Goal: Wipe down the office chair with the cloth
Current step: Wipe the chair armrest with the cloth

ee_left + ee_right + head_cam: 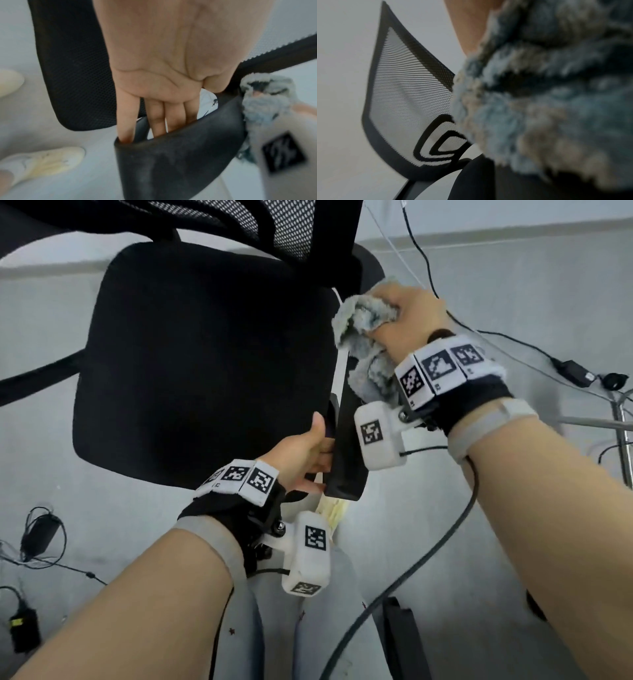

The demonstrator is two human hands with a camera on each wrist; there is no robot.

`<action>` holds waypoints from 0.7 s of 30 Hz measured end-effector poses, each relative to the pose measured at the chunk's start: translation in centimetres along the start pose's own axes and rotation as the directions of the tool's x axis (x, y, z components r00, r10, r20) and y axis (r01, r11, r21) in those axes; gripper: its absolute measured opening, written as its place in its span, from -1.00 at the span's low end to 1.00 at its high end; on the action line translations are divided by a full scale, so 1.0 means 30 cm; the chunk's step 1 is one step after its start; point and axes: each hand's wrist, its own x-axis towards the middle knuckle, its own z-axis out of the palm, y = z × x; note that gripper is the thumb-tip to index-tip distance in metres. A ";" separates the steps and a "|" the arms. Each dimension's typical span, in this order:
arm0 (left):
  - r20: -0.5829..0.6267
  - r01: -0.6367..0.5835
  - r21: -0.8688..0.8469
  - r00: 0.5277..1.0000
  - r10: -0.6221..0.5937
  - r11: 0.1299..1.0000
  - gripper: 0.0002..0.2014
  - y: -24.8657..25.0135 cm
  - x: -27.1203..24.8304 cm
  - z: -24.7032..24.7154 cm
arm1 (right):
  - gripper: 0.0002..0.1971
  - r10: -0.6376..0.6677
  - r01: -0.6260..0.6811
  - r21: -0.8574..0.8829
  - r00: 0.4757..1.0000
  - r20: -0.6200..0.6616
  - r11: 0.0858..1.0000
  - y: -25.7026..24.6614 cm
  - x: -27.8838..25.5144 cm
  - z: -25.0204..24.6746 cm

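Note:
A black office chair's seat cushion (205,364) fills the head view, its mesh backrest (260,220) at the top. My left hand (308,453) grips the near end of the chair's black armrest (347,460), fingers hooked under it and thumb on top; the left wrist view shows those fingers (157,119) tucked behind the armrest (180,155). My right hand (407,313) clutches a fluffy grey-blue cloth (363,337) bunched against the armrest's far part. The cloth (547,94) fills the right wrist view, beside the mesh backrest (406,101).
Grey floor (496,525) lies all around. Black cables and power adapters (572,371) trail at right, another adapter (37,532) at left. A metal frame leg (621,433) stands at far right. My pale shoes (42,165) are under the chair's edge.

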 end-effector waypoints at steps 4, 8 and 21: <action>0.054 -0.009 -0.061 0.998 0.012 0.998 -0.14 0.005 0.010 0.006 | -0.52 -0.032 0.029 0.027 0.993 0.118 0.999 0.039 -0.229 0.082; 0.088 -0.008 -0.297 0.995 0.036 0.955 -0.12 0.023 0.014 0.012 | -0.56 -0.102 0.105 -0.002 0.968 0.228 0.994 0.035 -0.398 0.108; 0.168 -0.071 -0.264 0.979 0.118 0.962 0.04 0.064 0.026 0.042 | -0.48 -0.045 0.032 0.087 0.986 0.159 0.996 0.180 -0.524 0.243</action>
